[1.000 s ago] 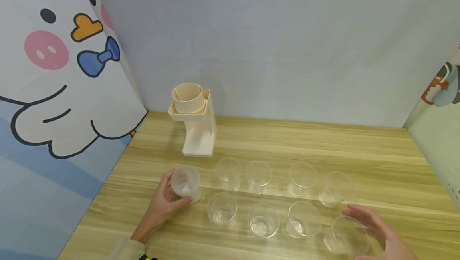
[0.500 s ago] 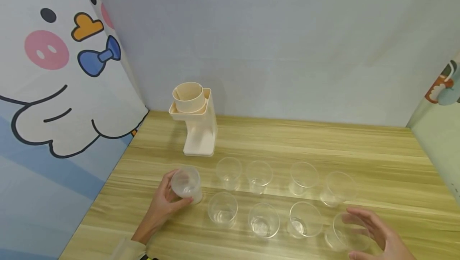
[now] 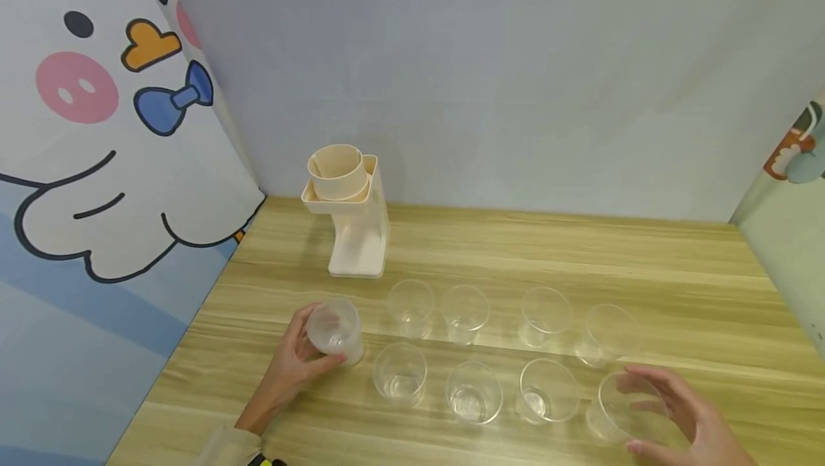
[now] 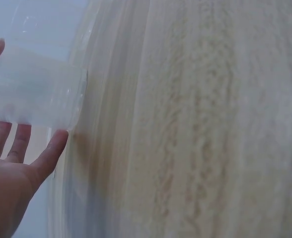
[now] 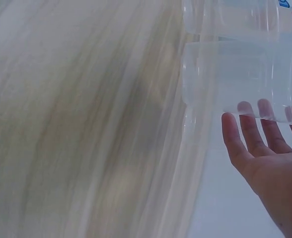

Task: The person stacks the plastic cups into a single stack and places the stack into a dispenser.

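Note:
In the head view my left hand (image 3: 288, 369) curves its thumb and fingers round a cloudy plastic cup (image 3: 335, 330) standing upright on the table. The same cup (image 4: 36, 89) fills the left side of the left wrist view; whether others are nested in it I cannot tell. At the front right, my right hand (image 3: 696, 419) has thumb and fingers curled round a clear plastic cup (image 3: 612, 416). In the right wrist view its fingertips (image 5: 265, 106) show against and through that cup's wall. Several more clear cups (image 3: 473, 394) stand between the hands in two rows.
A cream-coloured stand (image 3: 361, 237) with a round cup-shaped holder (image 3: 338, 172) on top is at the back left of the wood-grain table (image 3: 554, 244). A grey-white backdrop (image 3: 477, 79) rises behind, and a cartoon-printed sheet (image 3: 71, 165) hangs on the left.
My right hand and the clear cup at the front right have shifted slightly away from me and rightward, nearer the back row. The left hand and its cup have stayed in place.

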A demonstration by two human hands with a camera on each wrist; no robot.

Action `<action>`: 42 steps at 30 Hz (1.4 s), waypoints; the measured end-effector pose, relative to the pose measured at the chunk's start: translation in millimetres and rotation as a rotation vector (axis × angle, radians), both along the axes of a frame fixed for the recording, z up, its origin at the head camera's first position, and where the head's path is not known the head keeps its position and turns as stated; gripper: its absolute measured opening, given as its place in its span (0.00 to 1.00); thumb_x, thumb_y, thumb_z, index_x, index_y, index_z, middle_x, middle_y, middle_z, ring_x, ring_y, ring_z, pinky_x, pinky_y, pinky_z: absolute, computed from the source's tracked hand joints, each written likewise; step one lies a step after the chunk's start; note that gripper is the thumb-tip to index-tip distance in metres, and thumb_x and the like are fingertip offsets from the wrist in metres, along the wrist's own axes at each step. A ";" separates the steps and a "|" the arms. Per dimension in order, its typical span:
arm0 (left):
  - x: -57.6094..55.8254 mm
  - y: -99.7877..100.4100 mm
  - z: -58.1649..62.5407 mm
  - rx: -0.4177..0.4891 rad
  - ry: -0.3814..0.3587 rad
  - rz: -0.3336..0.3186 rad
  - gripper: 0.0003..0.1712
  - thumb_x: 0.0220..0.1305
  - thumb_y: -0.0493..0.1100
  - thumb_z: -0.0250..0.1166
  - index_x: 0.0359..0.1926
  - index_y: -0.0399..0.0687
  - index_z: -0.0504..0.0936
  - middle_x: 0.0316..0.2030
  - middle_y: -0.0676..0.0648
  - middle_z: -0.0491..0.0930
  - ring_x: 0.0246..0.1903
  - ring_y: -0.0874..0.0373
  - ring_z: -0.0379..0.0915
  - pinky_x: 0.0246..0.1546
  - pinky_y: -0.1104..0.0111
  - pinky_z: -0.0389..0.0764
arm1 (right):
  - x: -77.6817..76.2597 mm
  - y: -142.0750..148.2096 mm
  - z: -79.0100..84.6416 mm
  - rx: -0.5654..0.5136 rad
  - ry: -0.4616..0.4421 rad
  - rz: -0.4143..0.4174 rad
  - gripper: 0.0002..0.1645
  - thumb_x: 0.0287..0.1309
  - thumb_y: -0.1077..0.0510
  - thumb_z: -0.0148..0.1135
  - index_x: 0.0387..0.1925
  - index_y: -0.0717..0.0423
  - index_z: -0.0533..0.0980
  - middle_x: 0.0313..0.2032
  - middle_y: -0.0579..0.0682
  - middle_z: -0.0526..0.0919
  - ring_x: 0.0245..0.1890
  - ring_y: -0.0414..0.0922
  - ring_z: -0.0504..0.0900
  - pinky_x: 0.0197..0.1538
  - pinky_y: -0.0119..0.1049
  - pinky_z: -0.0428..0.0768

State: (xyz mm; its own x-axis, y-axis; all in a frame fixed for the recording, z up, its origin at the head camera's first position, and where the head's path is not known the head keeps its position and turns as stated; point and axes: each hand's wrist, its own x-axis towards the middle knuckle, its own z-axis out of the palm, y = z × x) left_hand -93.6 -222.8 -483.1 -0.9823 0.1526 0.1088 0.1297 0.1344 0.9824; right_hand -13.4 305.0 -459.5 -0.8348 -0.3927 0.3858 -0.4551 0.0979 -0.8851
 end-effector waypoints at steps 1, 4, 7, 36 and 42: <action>-0.2 0.1 0.6 0.000 0.001 0.001 0.48 0.44 0.27 0.73 0.66 0.42 0.58 0.58 0.37 0.65 0.53 0.54 0.68 0.49 0.68 0.73 | -0.9 -0.2 0.6 -0.019 0.009 0.010 0.51 0.30 0.86 0.66 0.61 0.80 0.56 0.56 0.61 0.73 0.57 0.42 0.72 0.52 0.26 0.73; -0.7 0.7 1.6 0.001 0.003 0.004 0.48 0.44 0.27 0.73 0.65 0.42 0.59 0.58 0.37 0.65 0.53 0.55 0.68 0.49 0.69 0.73 | -2.8 -0.9 4.0 -0.058 0.028 0.032 0.51 0.28 0.87 0.65 0.60 0.81 0.55 0.56 0.63 0.72 0.57 0.44 0.72 0.52 0.27 0.73; -0.8 1.1 1.9 0.001 -0.001 0.005 0.48 0.44 0.27 0.73 0.65 0.42 0.59 0.57 0.37 0.65 0.53 0.56 0.69 0.49 0.68 0.74 | -3.8 -1.8 8.6 -0.078 0.041 0.052 0.51 0.27 0.88 0.64 0.60 0.82 0.55 0.56 0.64 0.71 0.57 0.45 0.72 0.52 0.28 0.74; -1.2 0.3 -3.6 0.010 0.013 -0.011 0.47 0.44 0.27 0.73 0.65 0.42 0.59 0.56 0.37 0.66 0.49 0.54 0.74 0.47 0.63 0.76 | -6.5 -23.4 60.9 -0.068 0.110 0.073 0.49 0.31 0.88 0.59 0.61 0.84 0.53 0.54 0.65 0.70 0.56 0.47 0.70 0.53 0.27 0.72; -1.8 -1.0 -4.7 -0.003 0.029 -0.007 0.47 0.44 0.27 0.73 0.65 0.42 0.59 0.56 0.38 0.66 0.50 0.55 0.73 0.47 0.64 0.76 | -10.3 -31.7 66.6 -0.089 0.135 0.091 0.49 0.29 0.89 0.59 0.60 0.84 0.53 0.54 0.65 0.70 0.55 0.48 0.70 0.53 0.28 0.72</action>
